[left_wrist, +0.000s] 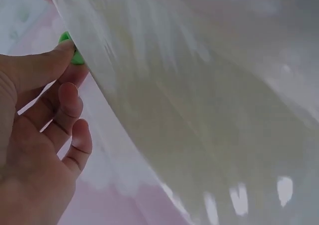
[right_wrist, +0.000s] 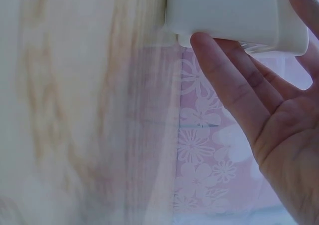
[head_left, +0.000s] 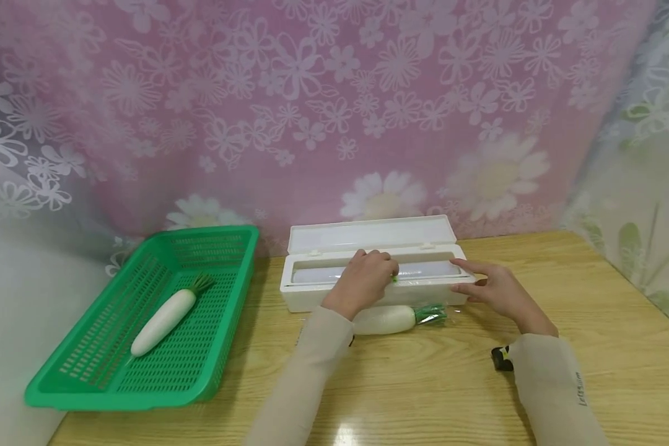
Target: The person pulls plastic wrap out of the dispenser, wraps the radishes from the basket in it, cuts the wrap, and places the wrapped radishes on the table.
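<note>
A white cling film dispenser box (head_left: 306, 300) lies lengthwise near the back of the table, its lid (head_left: 368, 235) standing up behind it. Inside shows a pale roll of cling film (head_left: 429, 269). At the front edge my left hand (head_left: 362, 282) pinches a small green slide cutter (left_wrist: 77, 58) between thumb and forefinger. The right hand (head_left: 498, 290) grips the box's right end, fingers spread around it. In front of the box lies a white radish (head_left: 387, 320) with green stems under clear film, partly hidden by my left forearm. Shiny film fills much of the left wrist view.
To the left stands a green plastic basket (head_left: 136, 401) with another white radish (head_left: 164, 322) in it. A small black object (head_left: 502, 359) sits beside my right sleeve. Behind the table hangs a pink flowered curtain (head_left: 312, 124).
</note>
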`<control>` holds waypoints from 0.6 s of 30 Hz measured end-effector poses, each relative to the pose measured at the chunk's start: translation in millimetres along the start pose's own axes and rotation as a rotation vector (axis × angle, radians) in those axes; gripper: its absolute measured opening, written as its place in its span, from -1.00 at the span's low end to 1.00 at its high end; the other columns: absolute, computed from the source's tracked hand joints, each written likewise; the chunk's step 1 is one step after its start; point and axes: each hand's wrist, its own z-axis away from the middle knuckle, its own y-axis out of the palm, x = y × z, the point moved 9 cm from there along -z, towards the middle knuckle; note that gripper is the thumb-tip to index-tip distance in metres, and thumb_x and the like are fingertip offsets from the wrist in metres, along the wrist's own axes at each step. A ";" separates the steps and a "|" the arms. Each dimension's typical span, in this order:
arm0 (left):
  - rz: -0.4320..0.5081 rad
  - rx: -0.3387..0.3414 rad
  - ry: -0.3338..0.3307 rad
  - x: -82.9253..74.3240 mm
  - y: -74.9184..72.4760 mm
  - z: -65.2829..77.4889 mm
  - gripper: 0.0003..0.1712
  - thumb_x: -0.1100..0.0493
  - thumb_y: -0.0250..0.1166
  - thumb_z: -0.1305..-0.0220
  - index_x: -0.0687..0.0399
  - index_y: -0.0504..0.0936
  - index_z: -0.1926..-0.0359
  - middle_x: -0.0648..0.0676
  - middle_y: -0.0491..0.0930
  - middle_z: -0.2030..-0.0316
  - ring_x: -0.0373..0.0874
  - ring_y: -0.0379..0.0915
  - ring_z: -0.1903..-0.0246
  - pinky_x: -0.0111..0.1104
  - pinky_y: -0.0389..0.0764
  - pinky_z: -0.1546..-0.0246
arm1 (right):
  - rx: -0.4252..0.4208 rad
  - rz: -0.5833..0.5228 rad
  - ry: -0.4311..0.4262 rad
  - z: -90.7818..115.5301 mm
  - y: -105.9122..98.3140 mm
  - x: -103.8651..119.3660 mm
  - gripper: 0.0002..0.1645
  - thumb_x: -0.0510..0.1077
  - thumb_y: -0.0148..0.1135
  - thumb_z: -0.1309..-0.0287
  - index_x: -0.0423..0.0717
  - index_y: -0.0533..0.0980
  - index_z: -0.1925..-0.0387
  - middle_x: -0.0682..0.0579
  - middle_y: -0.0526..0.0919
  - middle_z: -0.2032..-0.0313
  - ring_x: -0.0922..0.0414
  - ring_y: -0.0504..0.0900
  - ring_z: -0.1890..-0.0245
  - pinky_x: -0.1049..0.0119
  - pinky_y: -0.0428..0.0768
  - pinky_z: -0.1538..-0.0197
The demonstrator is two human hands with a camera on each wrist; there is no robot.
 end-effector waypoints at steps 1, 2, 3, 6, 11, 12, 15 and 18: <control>0.012 -0.001 -0.004 5.2 -0.7 4.5 -0.80 0.26 0.34 -0.39 -0.04 0.76 0.03 -0.09 0.70 0.06 -0.17 0.58 0.05 -0.35 0.45 0.07 | 0.001 0.001 0.001 0.1 0.0 -0.3 -0.24 -0.11 0.37 -0.31 -0.22 0.33 -0.45 -0.53 0.19 -0.40 0.01 0.75 0.37 0.21 0.71 0.24; 0.026 -0.002 -0.008 10.3 -1.5 9.2 -0.80 0.25 0.33 -0.39 -0.04 0.76 0.03 -0.09 0.70 0.06 -0.17 0.58 0.05 -0.33 0.45 0.06 | 0.002 0.002 0.000 0.2 0.3 -0.5 -0.24 -0.11 0.37 -0.31 -0.22 0.32 -0.45 -0.53 0.18 -0.40 0.01 0.75 0.37 0.21 0.71 0.24; 0.045 -0.008 -0.013 15.6 -2.6 14.0 -0.81 0.25 0.33 -0.40 -0.02 0.76 0.03 -0.08 0.70 0.06 -0.16 0.58 0.05 -0.32 0.45 0.05 | 0.003 0.000 0.000 0.2 0.6 -0.7 -0.24 -0.12 0.36 -0.32 -0.22 0.32 -0.45 -0.53 0.18 -0.40 0.01 0.75 0.37 0.21 0.71 0.24; 0.086 -0.029 -0.023 30.4 -5.0 27.7 -0.82 0.28 0.32 -0.39 0.03 0.75 0.05 -0.05 0.71 0.08 -0.12 0.58 0.07 -0.27 0.46 0.02 | 0.007 -0.001 0.000 -0.1 1.9 -2.7 -0.24 -0.11 0.36 -0.32 -0.21 0.32 -0.46 -0.53 0.17 -0.40 0.01 0.75 0.36 0.20 0.71 0.23; 0.135 -0.088 -0.065 55.5 -10.7 53.6 -0.86 0.33 0.34 -0.36 0.10 0.75 0.11 0.01 0.72 0.11 -0.06 0.58 0.11 -0.20 0.48 0.07 | 0.022 -0.004 0.009 -1.4 4.2 -4.5 -0.22 -0.10 0.36 -0.32 -0.20 0.31 -0.47 -0.53 0.16 -0.41 0.00 0.76 0.34 0.18 0.71 0.22; 0.137 -0.104 -0.076 60.2 -12.6 58.7 -0.86 0.34 0.35 -0.34 0.10 0.75 0.12 0.01 0.72 0.12 -0.04 0.59 0.12 -0.19 0.48 0.08 | 0.024 0.000 0.011 -1.7 4.2 -4.5 -0.22 -0.10 0.36 -0.32 -0.19 0.30 -0.47 -0.53 0.15 -0.41 0.00 0.76 0.33 0.19 0.71 0.22; 0.144 -0.148 -0.119 74.0 -17.7 73.0 -0.88 0.36 0.39 -0.29 0.10 0.74 0.19 0.02 0.72 0.17 -0.02 0.58 0.17 -0.14 0.50 0.11 | 0.027 0.013 0.016 -1.9 2.9 -3.9 -0.21 -0.08 0.36 -0.32 -0.19 0.30 -0.48 -0.54 0.15 -0.41 0.00 0.76 0.32 0.20 0.71 0.22; 0.167 -0.182 -0.153 86.0 -20.9 84.0 -0.87 0.39 0.42 -0.24 0.10 0.73 0.25 0.02 0.70 0.23 0.00 0.56 0.21 -0.05 0.51 0.03 | 0.025 0.019 0.015 -1.4 1.6 -2.3 -0.21 -0.09 0.36 -0.32 -0.20 0.29 -0.47 -0.55 0.15 -0.40 0.00 0.76 0.32 0.21 0.71 0.22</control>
